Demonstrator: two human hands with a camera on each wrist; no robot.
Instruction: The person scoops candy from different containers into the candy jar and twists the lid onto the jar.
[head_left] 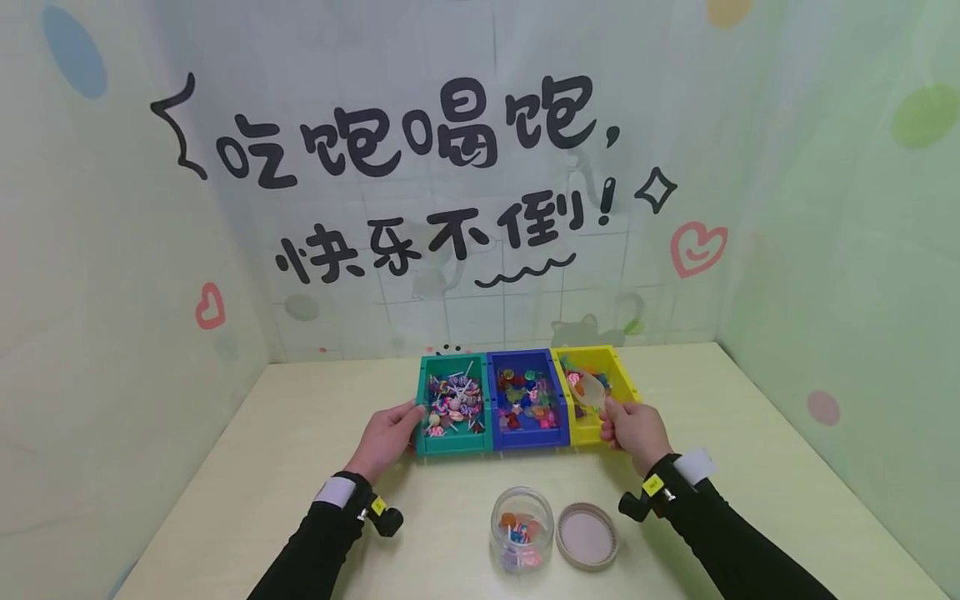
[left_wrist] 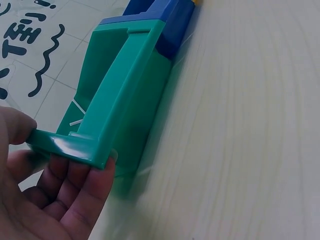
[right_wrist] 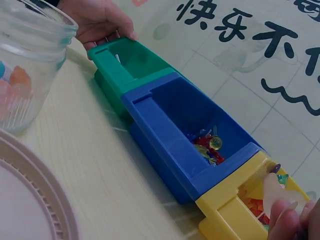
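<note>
Right grip (head_left: 637,430), pinched spoon (head_left: 591,391) leftward, yellow bin (head_left: 584,432) beneath

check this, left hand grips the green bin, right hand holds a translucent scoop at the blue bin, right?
Wrong bin: the right hand holds the translucent scoop at the yellow bin, not the blue bin, as the head view shows. The left hand does grip the green bin.

Side by side toward the far edge of a pale wood-grain table (head_left: 300,437) sit three joined trays — a green bin (head_left: 453,444) at left, a blue bin (head_left: 531,438) in the middle, a yellow bin (head_left: 585,432) at right — while a clear jar (head_left: 498,523) stands nearer, a round lid (head_left: 587,537) just right of it.
</note>
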